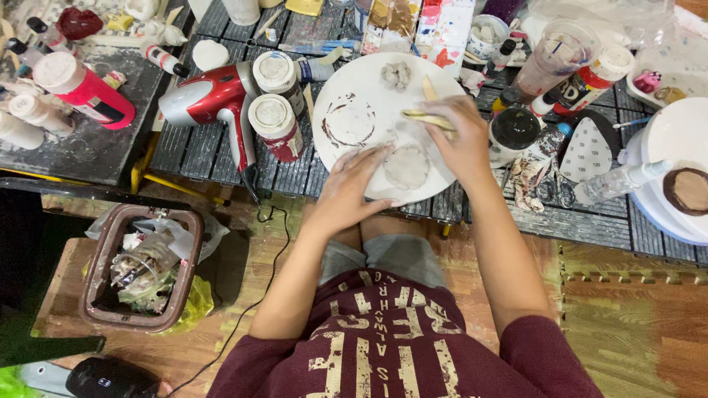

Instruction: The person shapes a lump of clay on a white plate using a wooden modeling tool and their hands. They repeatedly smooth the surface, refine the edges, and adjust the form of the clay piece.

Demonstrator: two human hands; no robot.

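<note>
Past the red dryer (214, 99), your left hand (352, 186) lies flat and empty-fingered beside the clay disc (406, 166) on the white plate (346, 81); your right hand (461, 140) pinches a wooden tool (426, 118). You're shaping; steady pressure seems needed.

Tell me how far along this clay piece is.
Done: a flat round clay disc lies on the white round board. In hand: left hand steadies it, right hand holds a wooden tool. Left: a clay lump sits unused.
</note>
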